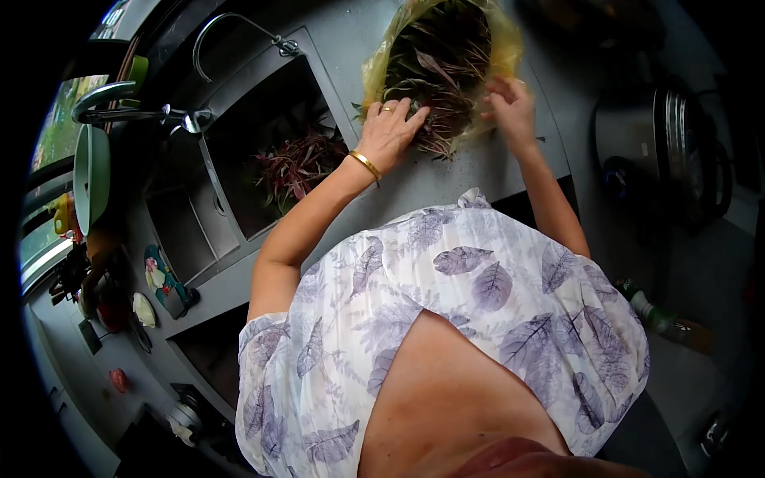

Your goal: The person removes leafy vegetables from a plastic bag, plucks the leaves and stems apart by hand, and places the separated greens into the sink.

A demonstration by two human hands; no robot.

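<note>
A translucent yellow plastic bag (373, 73) lies on the counter with its mouth toward me. Leafy greens (440, 68) with dark green and purplish leaves fill it, and some stems stick out at the near end. My left hand (390, 131), wearing a ring and a gold bangle, rests with spread fingers over the bag's near left edge and touches the leaves. At the bag's right edge, my right hand (511, 113) has bent fingers closed on the plastic; they are slightly blurred. More purplish leafy greens (296, 166) lie in the sink basin to the left.
The double sink (217, 179) has a curved faucet (187, 119) and a thinner tap (284, 46) behind it. A pale green basin (92, 179) stands at far left. On the right is a large metal pot-like appliance (629, 131). A patterned cloth item (163, 279) lies near the sink's front.
</note>
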